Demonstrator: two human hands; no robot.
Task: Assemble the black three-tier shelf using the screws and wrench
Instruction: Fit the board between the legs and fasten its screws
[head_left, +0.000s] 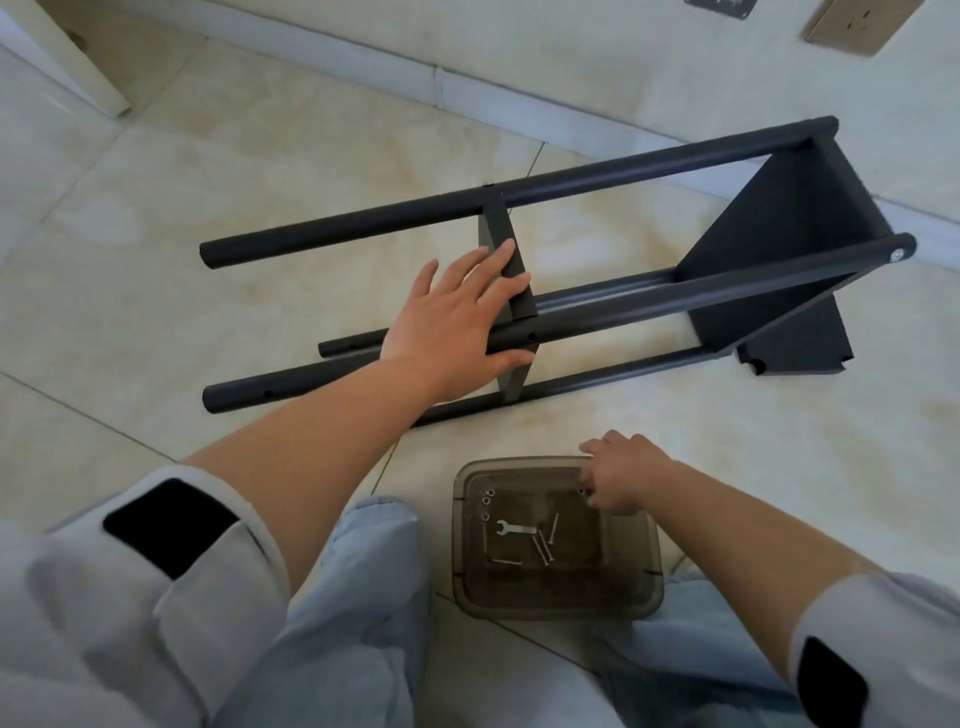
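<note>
Black shelf (571, 291) under flat left hand (457, 317); right hand (621, 478) at tray (639, 597) rim.

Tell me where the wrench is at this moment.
In the head view the wrench lies flat in the smoky plastic tray on the floor, among loose screws, just left of the right hand reaching in.

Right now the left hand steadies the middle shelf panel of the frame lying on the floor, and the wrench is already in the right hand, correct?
Not quite. The head view shows the wrench lying in the tinted tray among the screws; the right hand only reaches in at the tray's far corner. The left hand does steady the middle shelf panel.
</note>
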